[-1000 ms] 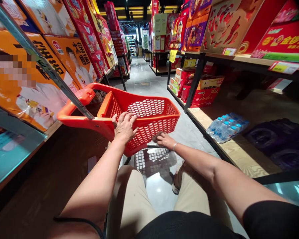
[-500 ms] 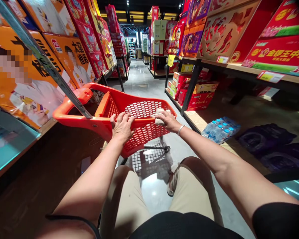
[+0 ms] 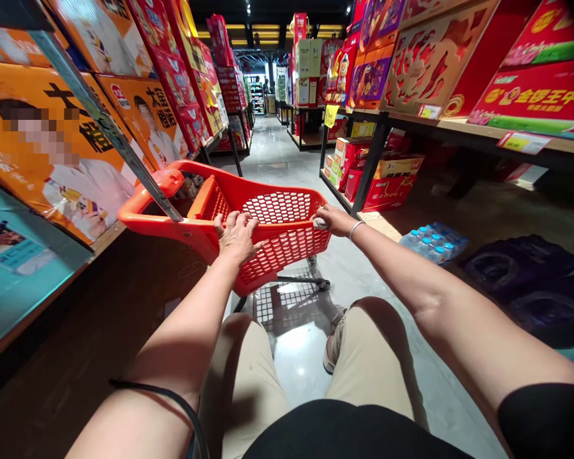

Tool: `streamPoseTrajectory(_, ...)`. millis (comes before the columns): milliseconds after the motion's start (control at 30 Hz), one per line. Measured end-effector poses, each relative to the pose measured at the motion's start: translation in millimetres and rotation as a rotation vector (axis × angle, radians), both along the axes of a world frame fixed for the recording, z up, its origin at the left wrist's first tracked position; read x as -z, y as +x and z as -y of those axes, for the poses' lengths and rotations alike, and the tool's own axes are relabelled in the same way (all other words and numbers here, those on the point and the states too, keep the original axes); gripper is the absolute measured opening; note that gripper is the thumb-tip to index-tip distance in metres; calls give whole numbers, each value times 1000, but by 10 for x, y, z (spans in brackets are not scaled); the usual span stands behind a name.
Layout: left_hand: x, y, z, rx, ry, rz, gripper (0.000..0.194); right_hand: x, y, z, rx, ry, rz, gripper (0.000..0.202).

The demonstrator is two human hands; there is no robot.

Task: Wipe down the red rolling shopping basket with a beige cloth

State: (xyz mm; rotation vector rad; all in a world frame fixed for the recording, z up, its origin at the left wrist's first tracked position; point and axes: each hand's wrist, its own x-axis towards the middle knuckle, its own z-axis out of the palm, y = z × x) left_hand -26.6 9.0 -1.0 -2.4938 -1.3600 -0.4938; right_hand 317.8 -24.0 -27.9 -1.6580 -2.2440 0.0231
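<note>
An orange-red plastic shopping cart stands sideways in front of my knees, its basket wall a lattice of holes. My left hand holds the near rim around its middle, fingers hooked over the edge and thumb spread along the outside. At the basket's right-hand corner, my right hand is closed on a pale cloth, which is pressed against the rim. Only a small bit of the cloth shows; the fingers cover the rest. The cart's handle loop is at the left.
Orange cartons are stacked close on the left, with a metal post slanting before them. Red gift boxes fill the right shelf. Shrink-wrapped water bottles lie on the low right shelf. A tiled aisle runs ahead.
My right hand has slid right along the rim to the corner with the cloth, which is now bunched smaller. My left hand stays on the near rim. The view has shifted slightly.
</note>
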Motion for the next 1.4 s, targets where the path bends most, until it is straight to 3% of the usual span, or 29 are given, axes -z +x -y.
streamPoseTrajectory(167, 17, 164, 96, -46, -68, -133, 67, -30, -683, 50, -106, 99, -47, 41)
streamPoseTrajectory(267, 24, 257, 132, -49, -90, -166, 72, -53, -841, 47, -138, 122, -21, 46)
streamPoseTrajectory(333, 11, 285, 136, -52, -106, -167, 70, -54, -727, 5, -141, 91, -14, 50)
streamPoseTrajectory(433, -13, 307, 121, -47, -133, -163, 65, -41, -317, -70, -122, -17, -26, 45)
streamPoseTrajectory(533, -7, 345, 109, -38, -124, -148, 64, -25, 99, -91, 14, -112, -28, 30)
streamPoseTrajectory(633, 23, 399, 124, -29, -95, -141, 65, -1, 305, -48, 111, -131, -17, 25)
streamPoseTrajectory(833, 49, 443, 165, -30, -78, -137, 65, 24, 122, 100, 190, -92, -45, 27)
streamPoseTrajectory(1067, 26, 356, 99, -17, -81, -139, 59, -102, -425, 189, -38, -30, -117, 47)
streamPoseTrajectory(1167, 9, 285, 37, -9, -94, -135, 56, -97, -274, 214, -75, -45, -63, 44)
streamPoseTrajectory(1300, 14, 249, -76, -24, -93, -146, 57, -23, 67, 307, 29, -61, -29, 28)
streamPoseTrajectory(1400, 56, 304, -114, -86, -76, -129, 67, 16, 64, 384, 84, -38, -15, 27)
